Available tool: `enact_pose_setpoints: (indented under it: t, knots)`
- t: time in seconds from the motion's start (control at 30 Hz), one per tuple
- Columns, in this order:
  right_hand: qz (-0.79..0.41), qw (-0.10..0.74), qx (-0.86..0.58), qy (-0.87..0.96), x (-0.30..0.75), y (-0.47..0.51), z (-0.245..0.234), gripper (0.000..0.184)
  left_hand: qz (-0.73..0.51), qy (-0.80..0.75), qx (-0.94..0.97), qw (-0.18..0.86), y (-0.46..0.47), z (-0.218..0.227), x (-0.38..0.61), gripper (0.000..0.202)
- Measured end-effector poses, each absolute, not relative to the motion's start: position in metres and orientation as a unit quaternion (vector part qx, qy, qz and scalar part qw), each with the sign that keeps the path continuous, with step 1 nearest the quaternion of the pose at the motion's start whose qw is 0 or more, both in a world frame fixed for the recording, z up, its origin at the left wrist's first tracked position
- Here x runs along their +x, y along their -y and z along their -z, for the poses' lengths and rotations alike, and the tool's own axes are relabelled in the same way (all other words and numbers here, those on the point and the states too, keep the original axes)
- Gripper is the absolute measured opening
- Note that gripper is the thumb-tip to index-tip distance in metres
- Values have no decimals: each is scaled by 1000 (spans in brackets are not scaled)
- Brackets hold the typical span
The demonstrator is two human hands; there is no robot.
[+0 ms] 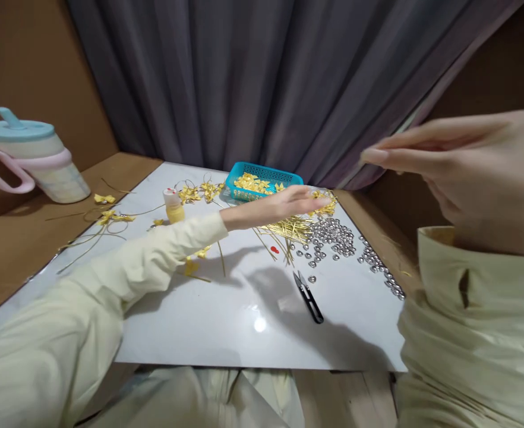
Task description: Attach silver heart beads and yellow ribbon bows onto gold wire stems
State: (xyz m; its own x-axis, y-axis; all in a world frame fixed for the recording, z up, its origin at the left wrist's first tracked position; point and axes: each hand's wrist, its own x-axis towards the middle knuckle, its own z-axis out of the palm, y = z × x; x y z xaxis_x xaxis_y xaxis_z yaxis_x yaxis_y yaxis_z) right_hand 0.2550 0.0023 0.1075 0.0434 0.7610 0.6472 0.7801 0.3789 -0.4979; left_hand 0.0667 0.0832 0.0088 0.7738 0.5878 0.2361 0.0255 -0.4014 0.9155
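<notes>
Head view: left hand point(291, 203) near the centre of the frame, stretched out flat with fingers straight, together and clasping nothing visible. Right hand point(489, 172) at upper right, well above the tabletop point(226, 339), thumb and forefinger tips drawn together; cannot tell whether anything thin sits between them.

Just below the left hand in the frame, a loose pile of gold stems point(289, 230), partly covered by that hand. Long axes mostly running across the frame, with a few strays slanting toward lower right. Left hand clearly nearer to the pile than the right; cannot tell whether touching or only above.

Right beside the stems, silver heart-shaped beads point(333, 238), trailing off to the right edge of the tabletop. Below them, black-handled thread snips point(313, 306), blades toward upper left. Behind the left hand, a blue plastic basket point(282, 173) with yellow ribbon flowers point(249, 182). Left of centre, a small bottle point(173, 209) with red marks near its top, too blurred to read. At far left, a lidded tumbler point(61, 178). No legible brand, label or writing anywhere.
</notes>
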Motion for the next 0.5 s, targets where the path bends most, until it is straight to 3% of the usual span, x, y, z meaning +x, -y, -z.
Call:
enact_pose_setpoints:
  t: [0.1, 0.23, 0.5]
  knots:
    - [1, 470, -542, 697, 231, -11, -115, 14, -313, -88, 706, 629, -77, -23, 100, 32]
    - [10, 500, -528, 687, 234, -10, -111, 10, -322, -95, 619, 710, -70, -26, 93, 30]
    - [1, 499, -616, 609, 259, 9, -83, 9, -334, -176, 631, 678, -71, -20, 44, 37]
